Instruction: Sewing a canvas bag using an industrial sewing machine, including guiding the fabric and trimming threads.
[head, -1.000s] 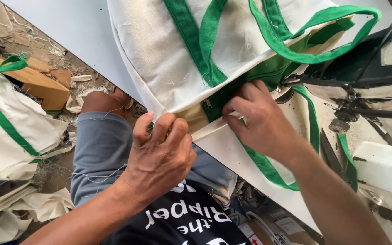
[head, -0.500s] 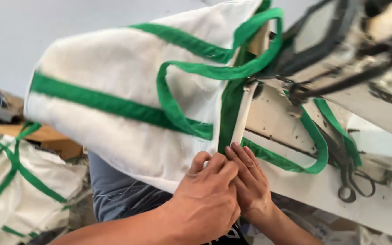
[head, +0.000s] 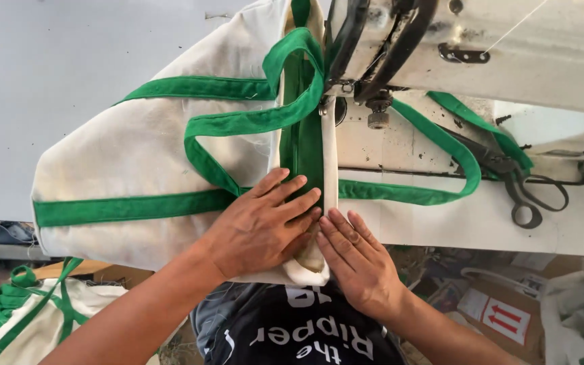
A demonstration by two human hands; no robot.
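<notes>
Bag (head: 136, 162) shifted under needle; hands (head: 265, 226) pressing seam

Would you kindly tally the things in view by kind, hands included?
Hands: 2 (left hand, right hand)
Cream bags with green trim: 2 (on the table, on the floor)
Sewing machine: 1
Scissors: 1
Total: 6
</notes>
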